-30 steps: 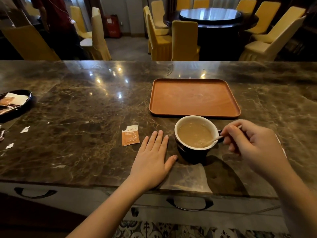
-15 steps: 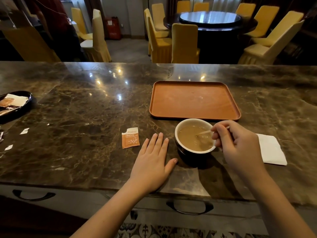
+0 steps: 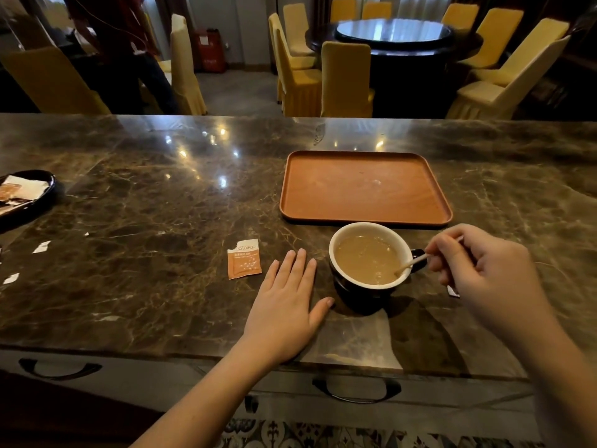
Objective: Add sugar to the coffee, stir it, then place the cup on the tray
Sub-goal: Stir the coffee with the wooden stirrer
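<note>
**Stirrer swings back to the cup's right rim; tray waits straight ahead**

Since half a second ago, the right hand has drawn back from over the coffee cup to its right side, so the stirrer's tip now sits at the near-right edge of the drink instead of the middle. The white napkin that lay bare beside that hand is now almost wholly covered by it. The left hand has not shifted.

Head view: the cup, dark outside and white inside, stands on the marble desk just in front of the near edge of the orange tray, close to it but not on it. Its handle points right, toward the right hand. That hand's grip is pinched on the upper end of a thin pale stirrer, whose long axis slants down and left from the fingers into the coffee. The left hand lies flat and released on the desk just left of the cup, thumb tip near its base; I cannot tell whether it touches. A torn sugar sachet lies further left.

Judging by this, stirring is the step in hand. The tray lies directly beyond the cup, so the placing move is a short push or lift away from the body. The right hand is nearer the handle but is occupied by the stirrer.
</note>
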Demonstrator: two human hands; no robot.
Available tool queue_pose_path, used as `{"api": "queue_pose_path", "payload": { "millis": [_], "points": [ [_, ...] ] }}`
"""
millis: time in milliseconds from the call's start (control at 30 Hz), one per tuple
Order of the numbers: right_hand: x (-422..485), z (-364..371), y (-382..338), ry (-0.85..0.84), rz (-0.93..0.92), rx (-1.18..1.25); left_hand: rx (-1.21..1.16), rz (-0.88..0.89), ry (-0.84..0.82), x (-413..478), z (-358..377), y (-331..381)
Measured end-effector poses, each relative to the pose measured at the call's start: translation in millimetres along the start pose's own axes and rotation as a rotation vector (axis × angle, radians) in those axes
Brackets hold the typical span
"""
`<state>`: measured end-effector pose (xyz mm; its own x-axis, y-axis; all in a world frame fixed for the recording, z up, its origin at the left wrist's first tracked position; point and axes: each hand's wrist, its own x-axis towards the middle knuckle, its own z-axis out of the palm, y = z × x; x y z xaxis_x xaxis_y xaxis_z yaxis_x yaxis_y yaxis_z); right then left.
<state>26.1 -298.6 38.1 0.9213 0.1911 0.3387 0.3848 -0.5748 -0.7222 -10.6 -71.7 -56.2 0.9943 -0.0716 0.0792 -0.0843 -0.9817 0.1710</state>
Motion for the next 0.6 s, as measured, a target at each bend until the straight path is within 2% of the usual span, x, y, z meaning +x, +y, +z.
{"api": "queue_pose_path", "payload": {
  "millis": [133,600],
  "points": [
    [3.1,9.6,0.7,0.078,-0.042,-0.034,-0.001,0.000,-0.008,-0.3,-1.0,0.8],
    [-1.6,1.0,-3.4,0.137,-0.234,-0.101,0.007,-0.002,-0.012,0.7,-0.5,1.4]
  ]
}}
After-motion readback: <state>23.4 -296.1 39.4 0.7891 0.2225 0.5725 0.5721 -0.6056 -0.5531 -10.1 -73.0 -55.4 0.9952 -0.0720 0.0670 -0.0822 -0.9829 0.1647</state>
